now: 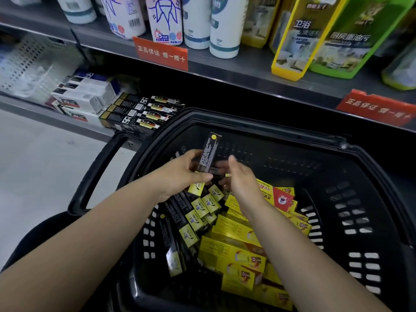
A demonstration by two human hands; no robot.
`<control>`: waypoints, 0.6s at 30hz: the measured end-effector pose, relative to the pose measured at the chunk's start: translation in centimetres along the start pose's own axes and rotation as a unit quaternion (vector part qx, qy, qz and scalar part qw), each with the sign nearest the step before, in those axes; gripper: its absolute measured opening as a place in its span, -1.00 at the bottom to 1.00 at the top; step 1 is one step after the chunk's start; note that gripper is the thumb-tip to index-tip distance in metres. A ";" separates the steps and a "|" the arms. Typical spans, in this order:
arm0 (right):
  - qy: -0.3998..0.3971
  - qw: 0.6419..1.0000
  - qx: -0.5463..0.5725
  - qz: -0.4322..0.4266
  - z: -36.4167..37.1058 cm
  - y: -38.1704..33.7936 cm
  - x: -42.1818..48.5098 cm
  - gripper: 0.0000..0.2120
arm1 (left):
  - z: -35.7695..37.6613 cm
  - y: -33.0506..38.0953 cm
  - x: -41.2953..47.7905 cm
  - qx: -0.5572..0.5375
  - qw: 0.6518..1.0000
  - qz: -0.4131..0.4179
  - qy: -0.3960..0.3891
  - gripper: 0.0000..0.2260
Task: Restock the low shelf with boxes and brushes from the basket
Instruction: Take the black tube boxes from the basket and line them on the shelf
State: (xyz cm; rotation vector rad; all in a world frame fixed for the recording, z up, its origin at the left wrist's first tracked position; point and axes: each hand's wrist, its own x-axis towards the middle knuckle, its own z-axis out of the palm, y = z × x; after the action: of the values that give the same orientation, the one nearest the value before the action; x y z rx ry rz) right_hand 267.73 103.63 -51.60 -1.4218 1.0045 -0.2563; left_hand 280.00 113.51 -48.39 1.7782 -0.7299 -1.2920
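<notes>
Holding slim black cardboard box (210,153) upright mid-frame, my left grip (182,176) closed on it, likely for shelving; right grip (242,179): can't tell.

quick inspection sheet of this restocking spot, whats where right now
surface: low shelf holds stacked white boxes and black boxes
job's things: black basket holds yellow boxes and small black-and-yellow boxes; brushes not made out
clutter: nothing seen
hands: left hand grips a dark box above the basket; right hand at its lower end, grip unclear
cables: nothing seen
surroundings: upper shelf with bottles, red tags, pale floor
</notes>
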 end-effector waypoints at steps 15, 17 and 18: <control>-0.069 0.974 -0.217 -0.007 2.0 5.4 0.4 -0.80 | -1.4 -2.0 3.0 -0.051 0.997 -0.045 0.047 -0.60; -0.049 0.991 -0.107 0.061 0.9 5.1 -0.3 -0.90 | -1.3 -1.9 2.9 -0.064 0.995 -0.064 0.044 -0.56; -0.034 0.994 -0.056 0.091 0.5 4.9 -0.6 -0.91 | -1.3 -1.7 2.9 -0.079 0.993 -0.072 0.040 -0.59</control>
State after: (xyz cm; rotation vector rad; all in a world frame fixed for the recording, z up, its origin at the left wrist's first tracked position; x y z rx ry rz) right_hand 265.70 105.37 -55.83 -1.4189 1.0989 -0.0176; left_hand 282.11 112.41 -51.06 1.7683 -0.4490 -1.3256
